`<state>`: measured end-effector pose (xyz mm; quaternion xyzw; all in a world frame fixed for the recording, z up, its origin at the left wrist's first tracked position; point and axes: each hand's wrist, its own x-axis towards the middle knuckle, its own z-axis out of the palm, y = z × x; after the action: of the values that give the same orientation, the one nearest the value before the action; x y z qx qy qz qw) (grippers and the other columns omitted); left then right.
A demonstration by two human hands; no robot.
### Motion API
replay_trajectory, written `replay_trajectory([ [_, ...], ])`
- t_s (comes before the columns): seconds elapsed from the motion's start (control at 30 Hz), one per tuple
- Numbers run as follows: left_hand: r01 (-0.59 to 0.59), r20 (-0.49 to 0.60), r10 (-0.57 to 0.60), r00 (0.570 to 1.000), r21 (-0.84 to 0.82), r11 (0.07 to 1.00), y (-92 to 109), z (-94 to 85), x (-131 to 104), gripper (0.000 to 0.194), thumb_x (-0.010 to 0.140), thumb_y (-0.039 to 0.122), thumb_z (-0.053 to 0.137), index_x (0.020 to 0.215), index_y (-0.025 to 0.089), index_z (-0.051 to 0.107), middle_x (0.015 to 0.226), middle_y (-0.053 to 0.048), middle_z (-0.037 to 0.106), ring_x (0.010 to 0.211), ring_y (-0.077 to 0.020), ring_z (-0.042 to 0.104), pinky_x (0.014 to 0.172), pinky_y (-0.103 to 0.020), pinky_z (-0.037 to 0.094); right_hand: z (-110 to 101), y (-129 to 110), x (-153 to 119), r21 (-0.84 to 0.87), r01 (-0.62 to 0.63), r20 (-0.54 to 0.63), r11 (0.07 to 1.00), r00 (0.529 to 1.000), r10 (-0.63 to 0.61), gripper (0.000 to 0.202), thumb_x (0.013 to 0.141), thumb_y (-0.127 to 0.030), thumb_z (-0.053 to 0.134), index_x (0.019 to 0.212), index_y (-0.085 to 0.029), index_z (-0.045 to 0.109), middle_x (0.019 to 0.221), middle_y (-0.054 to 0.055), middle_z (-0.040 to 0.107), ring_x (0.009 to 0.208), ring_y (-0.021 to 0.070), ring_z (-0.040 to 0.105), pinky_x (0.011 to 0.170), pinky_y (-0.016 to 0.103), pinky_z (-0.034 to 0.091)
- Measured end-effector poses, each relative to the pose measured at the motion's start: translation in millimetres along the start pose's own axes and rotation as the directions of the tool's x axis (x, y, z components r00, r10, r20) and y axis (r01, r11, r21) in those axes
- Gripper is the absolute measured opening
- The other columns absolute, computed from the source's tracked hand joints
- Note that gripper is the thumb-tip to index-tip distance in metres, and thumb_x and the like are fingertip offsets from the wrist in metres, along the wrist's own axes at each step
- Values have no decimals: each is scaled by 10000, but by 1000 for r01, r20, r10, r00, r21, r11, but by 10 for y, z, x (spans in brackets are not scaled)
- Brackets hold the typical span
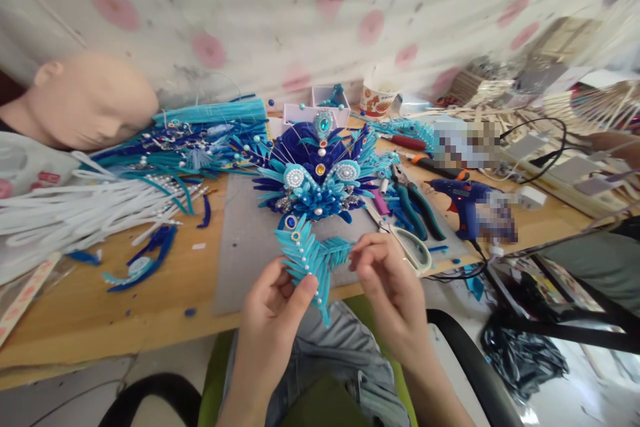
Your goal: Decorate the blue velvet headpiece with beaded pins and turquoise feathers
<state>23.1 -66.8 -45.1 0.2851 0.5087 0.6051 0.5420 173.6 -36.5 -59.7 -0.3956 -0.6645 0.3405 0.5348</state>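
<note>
My left hand [273,320] pinches a turquoise feather-shaped ornament [305,260] between thumb and fingers. A row of pearls runs down its main frond, with a blue gem and a small round jewel near the top. A second frond branches off to the right. At that frond's tip are the curled fingers of my right hand [387,287], closed on it as far as I can see. Just beyond stands a blue headdress [320,173] with pearl discs, a yellow gem and a turquoise gem on top. White-handled scissors [413,250] lie beside my right hand.
Pliers [417,203] and a blue glue gun [463,203] lie to the right. White pipe cleaners [110,213], blue tassels [215,113] and a mannequin head [95,100] fill the left. A paper cup [377,99] stands behind; a person's arm [613,147] shows far right.
</note>
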Motion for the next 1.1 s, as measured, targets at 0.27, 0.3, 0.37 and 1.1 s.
replay_trajectory([
  [0.27,-7,-110,-8,994,-132,991,14,-29,35,289,700,370,869,905,198,762,795,-9,763,747,-127,697,694,-183,539,-112,57,52,-79,-13,-375,997,927,-17,272,989,-240,566,731,-204,644,795,15,592,745,159,556,664,285,424],
  [0.3,-10,-119,-6,993,-138,990,9,-31,39,294,692,369,874,899,194,761,791,-10,763,750,-129,700,693,-181,538,-100,57,46,-74,-6,-334,997,942,-19,116,953,-219,624,859,-223,693,908,27,635,813,171,592,699,287,462],
  [0.37,-15,-135,-5,991,-149,989,-4,-33,48,312,676,375,884,897,192,760,784,-11,763,758,-137,706,700,-187,541,-57,46,29,-32,9,-179,999,984,-14,292,910,-200,691,1185,-292,666,1125,39,666,939,185,632,793,302,515],
  [1.1,-179,-232,107,967,-318,931,216,-33,25,309,671,374,885,873,195,732,814,-20,734,768,-167,684,732,-265,557,-93,-54,36,39,-326,93,944,942,322,494,1020,-506,443,618,-222,483,346,-73,425,325,97,390,421,221,327],
])
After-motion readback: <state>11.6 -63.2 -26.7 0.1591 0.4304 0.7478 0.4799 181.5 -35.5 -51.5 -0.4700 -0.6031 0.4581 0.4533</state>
